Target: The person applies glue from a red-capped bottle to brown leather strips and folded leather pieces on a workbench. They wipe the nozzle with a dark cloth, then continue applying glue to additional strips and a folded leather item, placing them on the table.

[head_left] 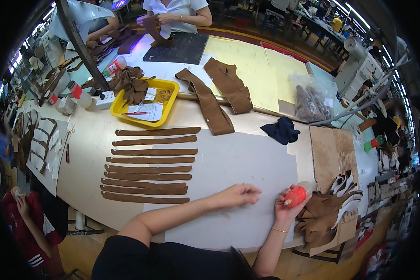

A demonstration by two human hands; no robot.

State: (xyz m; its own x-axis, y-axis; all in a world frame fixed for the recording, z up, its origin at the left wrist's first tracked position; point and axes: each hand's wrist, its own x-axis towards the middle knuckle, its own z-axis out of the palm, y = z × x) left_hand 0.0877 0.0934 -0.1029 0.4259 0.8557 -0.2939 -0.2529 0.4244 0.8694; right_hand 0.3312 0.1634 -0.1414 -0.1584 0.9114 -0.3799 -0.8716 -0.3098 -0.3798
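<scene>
My right hand [284,205] grips a small squeeze bottle with a bright red-orange surface [295,196]; its pale tip points down and to the left. Over the grey sheet [247,158], my left hand [240,194] is empty, its fingers loosely bent and apart. Left of it, several narrow brown strips [149,160] lie in roughly parallel rows. Behind them, two wider brown pieces [210,105] [228,88] rest across the raised edge of the work surface. Close to my right hand, brown and white cut pieces [324,212] are heaped on cardboard.
A yellow tray [174,100] holds brown strips, rubber bands, paper and a pen. Dark blue cloth [282,130] lies near a plastic bag [315,102]. A sewing machine [359,60] stands at right. Across the table, a person in white [182,16] handles brown material above a black board [177,48].
</scene>
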